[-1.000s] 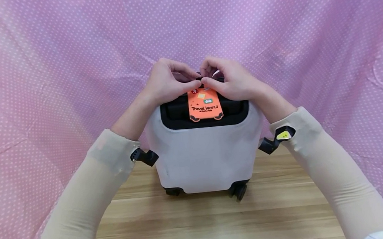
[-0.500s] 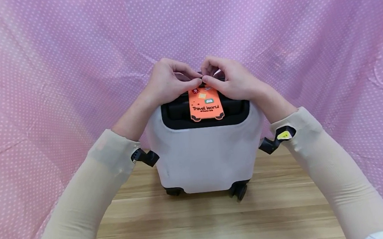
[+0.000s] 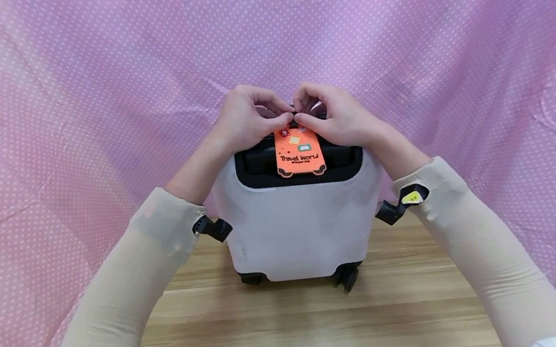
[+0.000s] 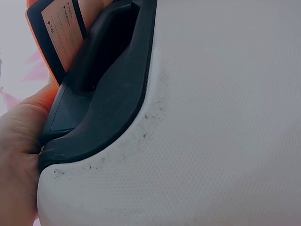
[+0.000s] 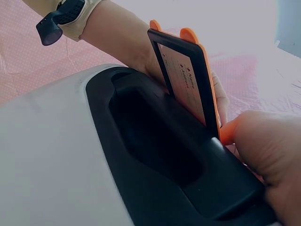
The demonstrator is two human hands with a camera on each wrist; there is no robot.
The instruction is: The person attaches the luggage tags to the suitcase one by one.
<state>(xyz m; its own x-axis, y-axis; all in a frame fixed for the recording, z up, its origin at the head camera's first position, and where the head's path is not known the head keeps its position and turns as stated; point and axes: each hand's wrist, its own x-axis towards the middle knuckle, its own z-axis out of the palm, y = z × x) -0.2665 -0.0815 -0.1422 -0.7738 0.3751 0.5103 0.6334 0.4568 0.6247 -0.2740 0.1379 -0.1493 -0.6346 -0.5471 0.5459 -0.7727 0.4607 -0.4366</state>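
Observation:
A pale suitcase stands upright on the wooden surface, its black handle recess facing me in the head view. An orange luggage tag printed "Travel World" hangs over that recess. Thumb and fingers of my left hand pinch at the tag's top end, where a small dark strap partly shows. My right hand pinches at the same spot from the other side, fingertips nearly meeting. Both wrist views show the tag's back with a name and address card. The fingers hide most of the strap.
Pink polka-dot cloth hangs behind and along both sides. Wood-grain flooring lies under the suitcase, whose black caster wheel shows at lower right. A small black camera is worn on each sleeved wrist.
Both hands keep their pinch at the tag's top. The tag and fingertips have shifted very slightly to the right; the suitcase stays in practically the same place.

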